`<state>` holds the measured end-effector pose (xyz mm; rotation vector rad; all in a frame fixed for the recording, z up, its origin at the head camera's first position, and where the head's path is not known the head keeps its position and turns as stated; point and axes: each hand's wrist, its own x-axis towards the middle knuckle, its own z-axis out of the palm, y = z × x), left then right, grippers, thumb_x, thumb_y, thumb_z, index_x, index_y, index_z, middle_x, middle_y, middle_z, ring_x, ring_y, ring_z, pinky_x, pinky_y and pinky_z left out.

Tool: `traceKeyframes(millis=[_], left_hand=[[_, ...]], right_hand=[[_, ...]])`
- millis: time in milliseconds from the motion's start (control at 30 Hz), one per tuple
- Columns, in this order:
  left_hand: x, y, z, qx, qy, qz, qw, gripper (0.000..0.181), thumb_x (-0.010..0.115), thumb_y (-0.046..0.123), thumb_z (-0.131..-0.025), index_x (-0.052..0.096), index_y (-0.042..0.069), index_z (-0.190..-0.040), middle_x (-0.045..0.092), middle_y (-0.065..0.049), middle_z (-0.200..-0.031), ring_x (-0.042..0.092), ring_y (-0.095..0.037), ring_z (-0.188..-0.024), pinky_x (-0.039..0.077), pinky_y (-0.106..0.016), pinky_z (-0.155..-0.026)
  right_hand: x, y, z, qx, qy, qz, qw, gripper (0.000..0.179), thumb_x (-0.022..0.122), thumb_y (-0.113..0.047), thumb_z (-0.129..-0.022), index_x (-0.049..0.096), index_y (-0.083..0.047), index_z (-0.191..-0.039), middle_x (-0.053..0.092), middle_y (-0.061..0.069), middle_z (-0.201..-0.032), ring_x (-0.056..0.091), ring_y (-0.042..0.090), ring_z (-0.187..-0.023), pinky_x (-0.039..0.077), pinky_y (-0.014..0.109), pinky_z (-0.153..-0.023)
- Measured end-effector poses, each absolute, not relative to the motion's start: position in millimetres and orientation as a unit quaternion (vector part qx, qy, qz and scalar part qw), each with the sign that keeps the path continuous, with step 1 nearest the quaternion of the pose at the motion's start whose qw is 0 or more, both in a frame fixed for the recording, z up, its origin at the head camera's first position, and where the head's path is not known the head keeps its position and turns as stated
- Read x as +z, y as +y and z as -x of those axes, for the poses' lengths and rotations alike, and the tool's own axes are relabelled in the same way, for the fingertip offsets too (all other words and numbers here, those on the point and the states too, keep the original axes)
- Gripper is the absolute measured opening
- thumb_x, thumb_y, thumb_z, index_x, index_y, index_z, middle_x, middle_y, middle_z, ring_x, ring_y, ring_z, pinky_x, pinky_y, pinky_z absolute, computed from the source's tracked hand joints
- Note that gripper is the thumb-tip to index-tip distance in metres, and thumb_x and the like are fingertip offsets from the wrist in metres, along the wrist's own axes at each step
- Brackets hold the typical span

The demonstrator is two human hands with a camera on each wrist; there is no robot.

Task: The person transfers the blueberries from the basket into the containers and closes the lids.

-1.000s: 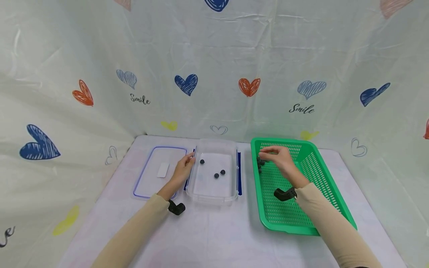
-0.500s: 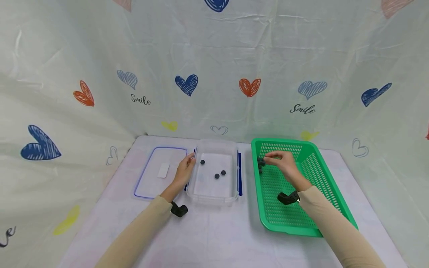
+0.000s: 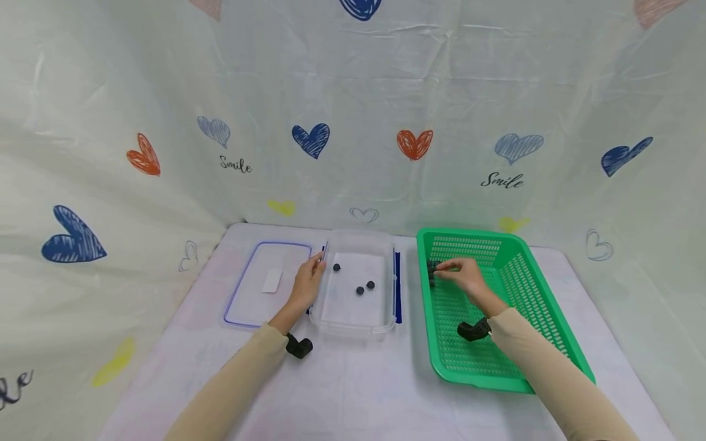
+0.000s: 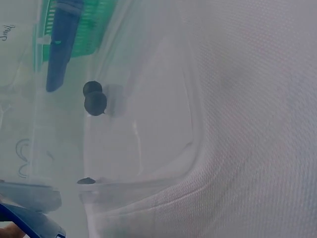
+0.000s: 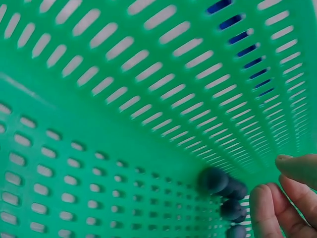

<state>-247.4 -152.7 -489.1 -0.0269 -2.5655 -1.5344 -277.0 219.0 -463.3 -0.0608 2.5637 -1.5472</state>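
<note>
Background: pale plastic sheet (image 3: 364, 73) printed with red, blue and yellow hearts plus "Smile" lettering; below it a table under a whitish cloth (image 3: 353, 392); on the cloth, left to right: flat clear rectangular lid with a blue rim (image 3: 242, 324), white rectangular label (image 3: 273, 280) showing on it; clear rectangular plastic box (image 3: 353, 331), blue flaps (image 3: 398, 294) at its sides; green rectangular perforated plastic basket (image 3: 480, 382).

Three small round blue-black balls (image 3: 360, 290) sit in the box, two just beside each other, one apart toward the back left; more small dark balls (image 5: 214, 180) cluster in the basket against its left wall (count unclear, some overlap).

Left hand (image 3: 306, 283) touches the left side of the box; can't tell whether its fingers pinch the edge or just rest there; right hand (image 3: 466, 274) is inside the basket, fingertips just beside the cluster, fingers loosely bent, gap between thumb and fingers, gripping nothing; both sleeves (image 3: 237, 386) beige, black device (image 3: 474, 331) at each wrist.
</note>
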Motion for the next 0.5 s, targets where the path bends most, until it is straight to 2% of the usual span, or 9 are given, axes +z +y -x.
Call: traceKeyframes(millis=[200,500], left_hand=[[-490.0,-152.0,247.1,-0.492,-0.865,0.027,0.094,0.044,0.045,0.017,-0.108,0.046,-0.01,-0.143,0.054,-0.02,-0.102,0.048,-0.03,-0.09,0.041,-0.042,-0.08],[-491.1,-152.9,248.2,-0.483,-0.87,0.029,0.093,0.044,0.045,0.017,-0.108,0.046,-0.01,-0.143,0.055,-0.02,-0.102,0.048,-0.029,-0.09,0.042,-0.041,-0.079]], right_hand=[[-477.8,219.7,281.0,-0.498,0.864,0.017,0.071,0.026,0.072,-0.01,-0.092,0.07,0.008,-0.111,0.062,0.025,-0.123,0.055,0.04,-0.114,0.047,0.052,-0.094],[-488.6,219.3,282.1,-0.489,0.869,0.026,0.07,0.024,0.073,-0.007,-0.091,0.069,0.009,-0.109,0.065,0.023,-0.113,0.057,0.038,-0.107,0.049,0.049,-0.087]])
